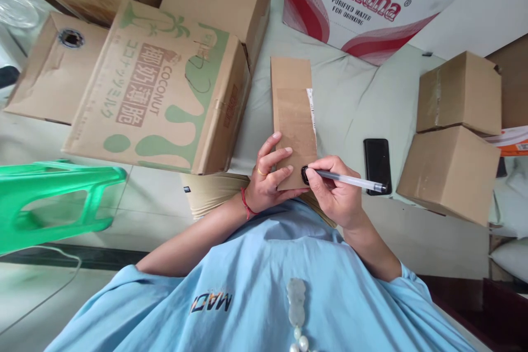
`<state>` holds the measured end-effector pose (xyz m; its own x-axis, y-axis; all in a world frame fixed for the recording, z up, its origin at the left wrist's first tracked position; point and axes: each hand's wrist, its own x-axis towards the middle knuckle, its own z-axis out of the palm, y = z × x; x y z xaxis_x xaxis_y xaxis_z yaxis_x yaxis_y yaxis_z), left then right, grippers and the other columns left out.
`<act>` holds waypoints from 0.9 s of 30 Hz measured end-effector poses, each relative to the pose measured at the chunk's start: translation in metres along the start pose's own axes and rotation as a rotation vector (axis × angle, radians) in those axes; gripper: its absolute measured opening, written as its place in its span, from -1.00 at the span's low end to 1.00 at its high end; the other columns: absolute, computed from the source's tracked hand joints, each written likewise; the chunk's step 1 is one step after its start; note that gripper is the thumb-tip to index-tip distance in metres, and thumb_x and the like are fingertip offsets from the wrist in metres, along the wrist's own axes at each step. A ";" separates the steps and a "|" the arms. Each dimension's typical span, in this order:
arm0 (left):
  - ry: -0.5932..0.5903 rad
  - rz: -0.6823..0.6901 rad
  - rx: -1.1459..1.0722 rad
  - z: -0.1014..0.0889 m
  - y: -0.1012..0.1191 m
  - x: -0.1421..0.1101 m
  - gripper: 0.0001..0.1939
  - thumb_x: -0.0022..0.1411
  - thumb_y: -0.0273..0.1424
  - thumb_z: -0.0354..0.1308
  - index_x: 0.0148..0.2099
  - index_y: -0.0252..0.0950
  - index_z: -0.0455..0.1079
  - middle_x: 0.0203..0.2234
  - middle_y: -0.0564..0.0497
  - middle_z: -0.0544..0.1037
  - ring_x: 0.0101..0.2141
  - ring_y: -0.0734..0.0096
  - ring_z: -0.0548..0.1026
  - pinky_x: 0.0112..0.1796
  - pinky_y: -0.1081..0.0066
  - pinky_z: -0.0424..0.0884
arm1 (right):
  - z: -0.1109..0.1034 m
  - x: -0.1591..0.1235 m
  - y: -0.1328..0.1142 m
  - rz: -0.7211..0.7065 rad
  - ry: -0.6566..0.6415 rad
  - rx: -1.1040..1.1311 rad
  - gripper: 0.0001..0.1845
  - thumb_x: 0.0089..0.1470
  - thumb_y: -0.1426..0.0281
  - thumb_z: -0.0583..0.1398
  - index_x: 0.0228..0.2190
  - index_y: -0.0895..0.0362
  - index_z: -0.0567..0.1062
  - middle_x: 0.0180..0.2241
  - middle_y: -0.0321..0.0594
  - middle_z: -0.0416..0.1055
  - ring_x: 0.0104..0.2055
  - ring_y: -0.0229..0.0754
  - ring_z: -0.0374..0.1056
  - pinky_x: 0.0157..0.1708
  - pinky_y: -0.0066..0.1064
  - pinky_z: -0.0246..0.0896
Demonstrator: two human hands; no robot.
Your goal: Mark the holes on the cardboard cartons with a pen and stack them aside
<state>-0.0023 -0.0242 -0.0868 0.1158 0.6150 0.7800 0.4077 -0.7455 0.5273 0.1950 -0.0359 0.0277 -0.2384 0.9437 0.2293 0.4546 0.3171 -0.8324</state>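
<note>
My left hand grips the near end of a flat brown cardboard piece, fingers curled over its face; it wears a ring and a red wrist cord. My right hand is closed on a clear pen whose shaft points right. A small black round thing sits at my right thumb, against the cardboard's near right corner. A strip of white paper shows along the cardboard's right edge.
A black phone lies on the pale sheet right of my hands. Two small brown boxes are stacked at right. A coconut-print carton, other cartons and a Wahaha water box stand ahead. A green plastic stool is left.
</note>
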 end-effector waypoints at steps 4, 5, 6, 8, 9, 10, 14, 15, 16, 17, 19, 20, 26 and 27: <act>-0.007 -0.007 0.004 0.000 0.000 -0.001 -0.29 0.26 0.04 0.52 0.27 0.07 0.26 0.24 -0.08 0.47 0.46 -0.21 0.37 0.33 -0.42 0.42 | 0.000 -0.002 0.004 0.084 0.046 0.000 -0.90 0.41 0.25 0.30 -0.18 -0.01 0.58 -0.33 -0.28 0.59 -0.39 -0.21 0.47 -0.38 -0.34 0.38; -0.002 -0.006 -0.003 0.000 0.000 -0.001 -0.28 0.25 0.04 0.53 0.27 0.07 0.26 0.24 -0.08 0.47 0.46 -0.21 0.38 0.32 -0.42 0.42 | 0.000 -0.003 0.006 0.100 0.053 0.011 -0.89 0.41 0.24 0.30 -0.18 -0.01 0.58 -0.32 -0.27 0.59 -0.37 -0.19 0.49 -0.37 -0.33 0.39; 0.002 -0.005 -0.009 0.000 0.000 -0.001 -0.28 0.24 0.03 0.54 0.27 0.07 0.27 0.25 -0.09 0.47 0.46 -0.21 0.37 0.32 -0.42 0.42 | -0.001 -0.004 0.007 0.109 0.058 0.022 -0.89 0.41 0.23 0.31 -0.19 -0.01 0.59 -0.32 -0.26 0.59 -0.35 -0.18 0.50 -0.37 -0.33 0.40; 0.009 -0.002 -0.025 0.001 0.000 0.000 -0.28 0.24 0.01 0.55 0.28 0.07 0.28 0.25 -0.09 0.47 0.46 -0.20 0.36 0.32 -0.41 0.42 | -0.001 -0.006 0.009 0.114 0.063 0.035 -0.87 0.40 0.22 0.31 -0.20 -0.01 0.59 -0.33 -0.26 0.59 -0.35 -0.17 0.50 -0.38 -0.33 0.38; 0.013 0.000 -0.035 0.001 0.000 0.000 -0.28 0.24 0.00 0.56 0.29 0.07 0.29 0.26 -0.09 0.47 0.47 -0.20 0.36 0.33 -0.41 0.42 | -0.002 -0.007 0.010 0.115 0.069 0.036 -0.87 0.40 0.22 0.32 -0.21 -0.01 0.59 -0.34 -0.26 0.58 -0.36 -0.17 0.49 -0.39 -0.33 0.37; 0.017 0.003 -0.046 0.001 0.001 0.000 -0.28 0.23 -0.02 0.56 0.29 0.06 0.29 0.26 -0.09 0.47 0.48 -0.20 0.34 0.34 -0.40 0.41 | -0.002 -0.007 0.010 0.119 0.075 0.034 -0.86 0.40 0.21 0.32 -0.21 -0.01 0.60 -0.35 -0.26 0.57 -0.37 -0.18 0.48 -0.40 -0.33 0.36; 0.015 0.003 -0.056 0.001 0.001 0.001 -0.30 0.26 -0.04 0.55 0.29 0.05 0.30 0.27 -0.08 0.48 0.49 -0.18 0.33 0.34 -0.38 0.42 | -0.004 -0.008 0.008 0.123 0.087 0.014 -0.87 0.39 0.23 0.33 -0.22 0.00 0.60 -0.39 -0.28 0.53 -0.40 -0.20 0.43 -0.45 -0.35 0.29; 0.009 0.001 -0.042 0.001 0.001 0.001 -0.33 0.28 -0.02 0.53 0.28 0.05 0.29 0.26 -0.08 0.48 0.48 -0.18 0.34 0.33 -0.38 0.44 | -0.005 -0.008 0.008 0.118 0.089 0.008 -0.88 0.38 0.24 0.33 -0.23 0.00 0.59 -0.39 -0.29 0.52 -0.41 -0.21 0.41 -0.46 -0.36 0.27; 0.002 -0.001 -0.024 0.000 0.001 0.002 -0.35 0.30 0.01 0.50 0.27 0.06 0.29 0.25 -0.07 0.48 0.48 -0.17 0.35 0.32 -0.39 0.46 | -0.006 -0.008 0.007 0.112 0.090 0.003 -0.88 0.38 0.26 0.33 -0.23 0.00 0.59 -0.40 -0.29 0.51 -0.43 -0.22 0.39 -0.47 -0.37 0.25; -0.001 -0.001 -0.009 0.000 0.001 0.002 -0.38 0.32 0.03 0.48 0.26 0.06 0.29 0.24 -0.07 0.48 0.47 -0.17 0.36 0.31 -0.38 0.47 | -0.006 -0.009 0.006 0.106 0.091 -0.003 -0.89 0.38 0.27 0.33 -0.24 0.00 0.59 -0.41 -0.30 0.50 -0.45 -0.24 0.36 -0.48 -0.37 0.23; 0.004 0.003 0.000 0.000 0.001 0.002 -0.40 0.34 0.04 0.45 0.24 0.05 0.29 0.23 -0.07 0.49 0.47 -0.16 0.36 0.30 -0.38 0.49 | -0.007 -0.010 0.005 0.100 0.093 -0.013 -0.90 0.37 0.28 0.33 -0.24 0.00 0.58 -0.43 -0.32 0.48 -0.48 -0.26 0.31 -0.50 -0.38 0.20; 0.009 0.007 -0.005 0.000 0.001 0.002 -0.40 0.34 0.04 0.46 0.24 0.04 0.29 0.23 -0.07 0.49 0.48 -0.16 0.36 0.30 -0.37 0.49 | -0.007 -0.010 0.005 0.099 0.095 -0.018 -0.90 0.37 0.29 0.33 -0.24 0.00 0.58 -0.43 -0.33 0.47 -0.49 -0.26 0.29 -0.50 -0.38 0.19; 0.016 0.012 -0.012 0.001 0.001 0.003 -0.38 0.31 0.02 0.49 0.24 0.03 0.29 0.23 -0.08 0.49 0.47 -0.17 0.36 0.31 -0.36 0.48 | -0.010 -0.015 0.005 0.064 0.085 -0.043 -0.92 0.36 0.35 0.32 -0.26 0.01 0.55 -0.48 -0.39 0.42 -0.54 -0.31 0.20 -0.52 -0.40 0.13; 0.023 0.019 -0.016 0.001 0.001 0.004 -0.38 0.31 0.02 0.49 0.24 0.02 0.30 0.23 -0.09 0.49 0.47 -0.17 0.36 0.31 -0.36 0.48 | -0.010 -0.015 0.005 0.056 0.084 -0.041 -0.92 0.36 0.37 0.32 -0.25 0.01 0.55 -0.48 -0.40 0.41 -0.55 -0.33 0.19 -0.53 -0.41 0.11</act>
<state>-0.0002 -0.0224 -0.0839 0.1028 0.5951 0.7971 0.3910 -0.7610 0.5177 0.2094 -0.0478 0.0250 -0.1399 0.9641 0.2259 0.4999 0.2657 -0.8243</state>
